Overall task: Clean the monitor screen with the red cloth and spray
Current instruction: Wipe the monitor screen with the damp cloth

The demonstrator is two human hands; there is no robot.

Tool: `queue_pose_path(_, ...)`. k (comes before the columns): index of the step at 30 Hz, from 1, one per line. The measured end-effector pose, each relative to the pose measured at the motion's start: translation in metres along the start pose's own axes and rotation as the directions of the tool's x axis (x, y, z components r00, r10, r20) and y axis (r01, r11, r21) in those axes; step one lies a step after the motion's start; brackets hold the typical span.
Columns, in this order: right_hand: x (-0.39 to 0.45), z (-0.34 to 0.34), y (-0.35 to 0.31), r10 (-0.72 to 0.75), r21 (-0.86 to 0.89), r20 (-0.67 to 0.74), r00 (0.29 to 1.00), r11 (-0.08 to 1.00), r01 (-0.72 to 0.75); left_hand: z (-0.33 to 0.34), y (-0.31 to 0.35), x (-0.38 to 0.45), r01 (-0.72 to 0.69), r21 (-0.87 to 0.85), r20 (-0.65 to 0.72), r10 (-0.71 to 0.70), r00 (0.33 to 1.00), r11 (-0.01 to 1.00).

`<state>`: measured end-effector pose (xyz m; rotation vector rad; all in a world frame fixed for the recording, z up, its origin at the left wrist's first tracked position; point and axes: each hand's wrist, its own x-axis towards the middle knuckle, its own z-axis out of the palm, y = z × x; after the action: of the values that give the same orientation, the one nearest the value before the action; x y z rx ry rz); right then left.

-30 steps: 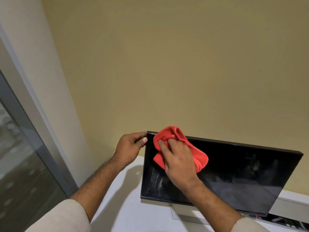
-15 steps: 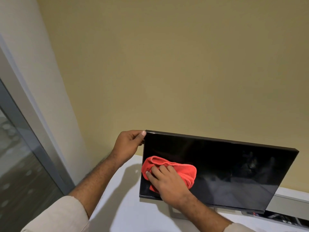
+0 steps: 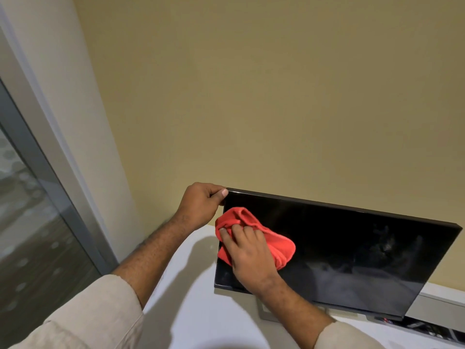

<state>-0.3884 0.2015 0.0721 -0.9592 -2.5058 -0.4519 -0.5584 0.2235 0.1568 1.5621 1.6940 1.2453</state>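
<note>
— Where's the crumpled red microfibre cloth [image 3: 254,236]?

— Flat against the black glossy monitor screen [image 3: 352,253], by its left edge, under the right hand [image 3: 247,256], whose fingers press it on. The left hand [image 3: 201,204] is clamped round the top-left corner.

— And next?

— The screen's long axis runs right; the hazy, unwiped part lies that way, nearer the right hand.

— Changed?

— Half a second ago the cloth sat at the bottom-left corner; it has risen.

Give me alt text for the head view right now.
A right hand presses a red cloth against the left side of a dark monitor screen, while the left hand grips the monitor's top left corner. Yellow wall behind.
</note>
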Motion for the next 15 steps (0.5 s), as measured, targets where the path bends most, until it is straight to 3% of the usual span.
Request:
queue_pose_path(6,-0.059,0.033,-0.002,-0.195,-0.045,0.238,0.951,0.976,0.212,-0.001,0.0,-0.002,0.004,-0.009,0.02,-0.003,1.0,1.0)
queue_pose_path(9,-0.052,0.024,0.004,-0.139,-0.016,0.121,0.983,0.99,0.142,-0.001,0.001,-0.003,-0.005,-0.006,0.024,0.005,1.0,1.0)
queue_pose_path(12,-0.028,0.012,0.01,0.018,0.024,-0.05,0.999,1.0,-0.017,0.001,-0.001,-0.003,-0.003,0.006,0.018,0.003,1.0,1.0)
queue_pose_path(15,-0.019,0.012,0.0,0.048,0.013,-0.053,0.997,0.999,-0.047,0.002,-0.004,0.0,0.015,0.033,-0.005,-0.014,1.0,0.999)
